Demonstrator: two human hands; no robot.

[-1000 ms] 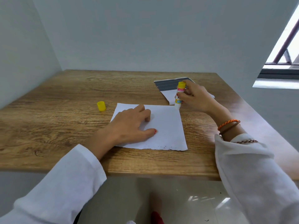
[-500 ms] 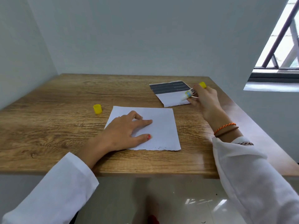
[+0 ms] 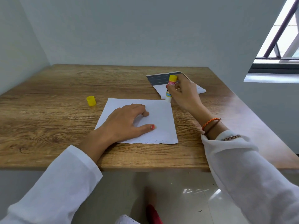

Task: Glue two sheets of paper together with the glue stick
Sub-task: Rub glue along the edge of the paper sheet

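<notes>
A white sheet of paper (image 3: 160, 120) lies flat on the wooden table (image 3: 48, 113). My left hand (image 3: 124, 123) rests palm down on its left half, fingers spread. My right hand (image 3: 184, 92) grips the uncapped glue stick (image 3: 170, 88) nearly upright, yellow base up, with its tip down at the sheet's far right corner. A second sheet (image 3: 163, 80), white with a dark striped band, lies behind, partly hidden by my right hand. The yellow cap (image 3: 91, 101) stands on the table to the left of the white sheet.
The table is set into a corner, with walls at the left and back. A window with bars (image 3: 278, 46) is at the upper right. The table's front edge is near my sleeves, and the floor shows below it.
My right hand brought the glue stick from a tilted pose over the striped sheet back to upright at the white sheet's far right corner. My left hand stayed on the sheet.
</notes>
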